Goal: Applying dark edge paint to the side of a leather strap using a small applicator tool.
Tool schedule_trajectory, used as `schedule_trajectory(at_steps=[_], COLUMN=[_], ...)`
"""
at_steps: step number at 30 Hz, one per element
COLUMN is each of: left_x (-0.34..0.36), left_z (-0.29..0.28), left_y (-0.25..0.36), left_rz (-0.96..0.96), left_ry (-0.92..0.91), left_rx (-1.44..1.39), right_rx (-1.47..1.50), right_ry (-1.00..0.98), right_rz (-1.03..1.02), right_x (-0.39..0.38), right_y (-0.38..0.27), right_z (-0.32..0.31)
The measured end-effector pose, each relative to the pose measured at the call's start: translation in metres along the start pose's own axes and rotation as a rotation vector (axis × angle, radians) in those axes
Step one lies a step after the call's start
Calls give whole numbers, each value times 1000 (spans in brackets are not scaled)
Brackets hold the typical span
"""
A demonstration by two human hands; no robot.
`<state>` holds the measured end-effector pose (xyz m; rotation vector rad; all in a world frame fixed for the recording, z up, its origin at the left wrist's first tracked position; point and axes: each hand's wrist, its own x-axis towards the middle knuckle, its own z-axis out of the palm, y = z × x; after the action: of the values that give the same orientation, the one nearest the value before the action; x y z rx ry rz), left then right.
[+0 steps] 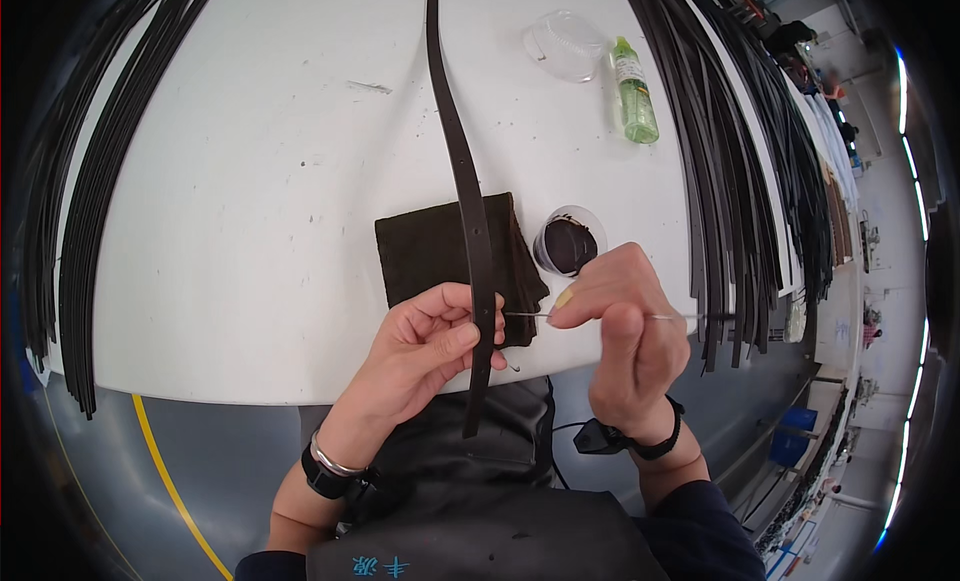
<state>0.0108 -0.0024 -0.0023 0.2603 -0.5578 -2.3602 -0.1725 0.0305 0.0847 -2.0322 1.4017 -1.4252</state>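
Note:
A long dark leather strap (465, 166) with a row of small holes runs down from the far edge, its pointed end hanging past the table's near edge. My left hand (425, 346) grips it near that end, thumb on the front and fingers behind. In my right hand (630, 331), closed in a pinch, is a thin metal rod (528, 314). Its slim tip points left, close to the strap's edge and my left fingertips; whether it touches cannot be told. Beneath the strap lies a folded dark cloth (420, 243). A clear cup (570, 243) of dark liquid or paste stands just beyond my right hand.
Bundles of dark straps hang over the table's left (130, 161) and right (730, 181) sides. A green bottle (636, 96) and a clear plastic lid (565, 46) lie at the far right of the white table (250, 231). Shelving and a blue bin (792, 436) are farther right.

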Motion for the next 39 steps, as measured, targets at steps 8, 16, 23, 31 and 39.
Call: schedule_trajectory(at_steps=[8,16,23,31,39], left_x=[-1,-1,0,0,0], left_z=[-2,-4,-5,-3,-2], left_y=[-1,-2,-2,-1,0], left_rz=[-3,-7,-8,2,-12], left_ry=[-10,-26,-49,-35,-17], left_rx=[-4,-6,-14,-16,-14], right_rx=[-141,-172,-204,-190,-202], right_ry=[-104,-115,-150,-164,-136], right_rz=[-177,-186,-175,-175,-163], right_x=[3,3,3,5,2], right_y=[-1,-2,-2,-5,-3], right_z=[13,16,15,15,17])
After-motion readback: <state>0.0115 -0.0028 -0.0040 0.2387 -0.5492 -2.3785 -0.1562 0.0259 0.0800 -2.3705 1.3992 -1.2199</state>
